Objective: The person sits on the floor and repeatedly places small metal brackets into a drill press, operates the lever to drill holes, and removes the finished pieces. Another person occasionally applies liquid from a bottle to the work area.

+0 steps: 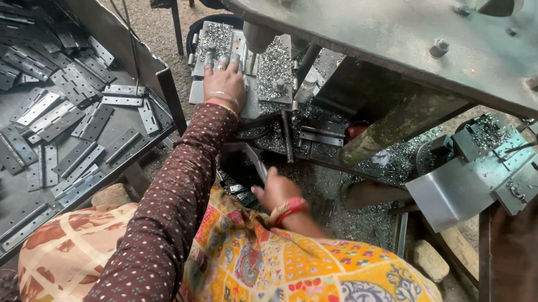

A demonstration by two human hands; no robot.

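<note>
My left hand [224, 84] reaches forward to the press bed, its fingertips pressing a flat grey hinge plate [214, 38] that lies just left of the round punch [257, 37]. The bed [277, 71] is strewn with metal chips. Lower down, my right hand [279, 194], with a red bangle on its wrist, dips into a small dark bin [241, 161] that holds metal pieces. Its fingers are hidden behind the back of the hand, so I cannot see what they hold.
A large metal tray [127, 37] on the left holds several grey hinges [50, 119]. The heavy press frame [398, 24] overhangs the work spot. A folded sheet-metal bracket [475, 174] stands at the right, beside a dark wooden bench [526, 268]. Swarf covers the floor.
</note>
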